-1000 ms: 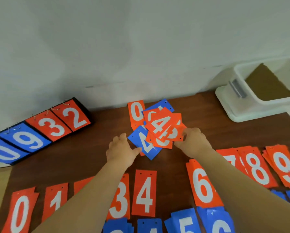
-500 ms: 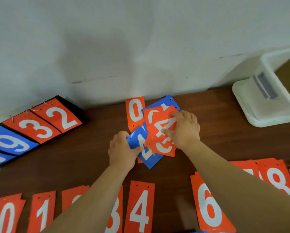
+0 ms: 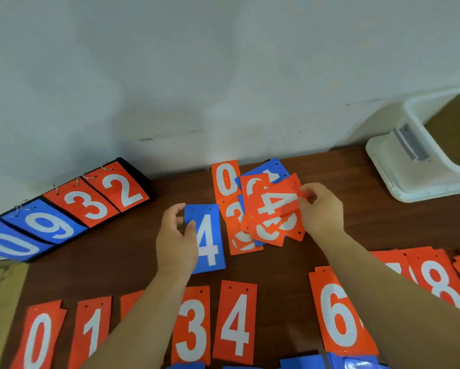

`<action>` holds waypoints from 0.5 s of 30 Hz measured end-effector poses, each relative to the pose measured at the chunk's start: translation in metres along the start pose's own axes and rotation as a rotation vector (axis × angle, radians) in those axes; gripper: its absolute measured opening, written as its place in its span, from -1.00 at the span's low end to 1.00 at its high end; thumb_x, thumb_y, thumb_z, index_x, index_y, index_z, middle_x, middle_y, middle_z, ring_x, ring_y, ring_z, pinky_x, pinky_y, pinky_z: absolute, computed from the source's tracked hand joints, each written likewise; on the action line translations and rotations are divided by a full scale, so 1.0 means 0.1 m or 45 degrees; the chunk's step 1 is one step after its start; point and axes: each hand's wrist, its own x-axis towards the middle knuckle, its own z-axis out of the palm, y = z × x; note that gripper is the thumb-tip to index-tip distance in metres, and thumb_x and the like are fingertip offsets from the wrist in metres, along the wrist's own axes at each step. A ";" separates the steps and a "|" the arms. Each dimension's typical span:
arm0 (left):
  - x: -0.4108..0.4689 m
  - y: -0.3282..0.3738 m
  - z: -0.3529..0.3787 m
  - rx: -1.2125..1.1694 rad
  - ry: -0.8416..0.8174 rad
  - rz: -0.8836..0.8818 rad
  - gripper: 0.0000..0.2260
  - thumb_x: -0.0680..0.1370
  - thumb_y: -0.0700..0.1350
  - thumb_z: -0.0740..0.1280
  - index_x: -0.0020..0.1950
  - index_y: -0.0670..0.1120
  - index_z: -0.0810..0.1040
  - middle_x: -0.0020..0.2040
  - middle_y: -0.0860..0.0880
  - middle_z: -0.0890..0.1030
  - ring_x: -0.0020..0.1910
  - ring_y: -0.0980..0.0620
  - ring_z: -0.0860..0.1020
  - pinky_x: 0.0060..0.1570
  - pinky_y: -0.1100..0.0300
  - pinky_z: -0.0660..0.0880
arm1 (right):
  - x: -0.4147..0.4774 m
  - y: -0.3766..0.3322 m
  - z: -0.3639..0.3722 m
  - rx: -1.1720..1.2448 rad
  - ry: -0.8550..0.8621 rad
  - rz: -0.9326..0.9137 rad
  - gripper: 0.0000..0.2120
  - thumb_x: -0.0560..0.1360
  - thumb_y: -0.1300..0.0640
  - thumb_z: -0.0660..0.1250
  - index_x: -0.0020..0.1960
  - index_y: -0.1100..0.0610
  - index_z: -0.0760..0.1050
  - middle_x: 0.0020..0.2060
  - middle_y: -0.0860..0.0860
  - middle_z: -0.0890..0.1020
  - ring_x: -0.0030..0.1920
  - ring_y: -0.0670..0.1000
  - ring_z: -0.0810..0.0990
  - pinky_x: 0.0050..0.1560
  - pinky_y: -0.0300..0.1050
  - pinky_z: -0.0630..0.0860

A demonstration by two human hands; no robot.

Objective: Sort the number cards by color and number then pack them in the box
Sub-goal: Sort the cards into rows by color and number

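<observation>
A flip scoreboard (image 3: 63,209) leans at the desk's (image 3: 103,265) back left edge. The left hand (image 3: 175,243) has its grip pinched on the blue 4 card (image 3: 209,238), holding it just beside the heap (image 3: 239,217), probably to go with the blue cards (image 3: 303,362) at the near edge. On top of the heap, the right hand (image 3: 320,211) has its grip pinched on a red 4 card (image 3: 277,203). The box (image 3: 423,161) waits open at the back right corner.

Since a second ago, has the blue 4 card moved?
Yes. The left hand has drawn the blue 4 card leftward out from under the mixed pile. It now sits lower left of the orange 0 card, upright.
</observation>
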 end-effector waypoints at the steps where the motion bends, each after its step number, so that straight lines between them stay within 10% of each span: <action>1: -0.02 -0.03 -0.12 -0.003 0.000 -0.001 -0.67 0.66 -0.09 0.33 0.39 0.16 0.40 0.11 0.16 0.56 0.05 0.08 0.63 -0.35 0.30 0.53 | -0.08 -0.05 -0.04 0.083 0.024 -0.004 -0.81 0.62 0.18 0.31 0.17 -0.01 0.59 0.10 -0.04 0.66 0.03 -0.07 0.58 -0.10 -0.27 0.47; 15: -1.01 -0.56 -1.52 -0.149 -0.058 -0.089 -0.71 0.64 -0.17 0.35 0.28 0.16 0.48 0.04 0.11 0.63 -0.11 0.07 0.67 -0.31 0.15 0.57 | -1.93 -0.40 -0.45 0.360 -0.162 -0.015 -0.76 0.65 0.22 0.27 0.07 -0.09 0.62 0.06 -0.07 0.68 -0.05 -0.01 0.68 0.03 0.04 0.66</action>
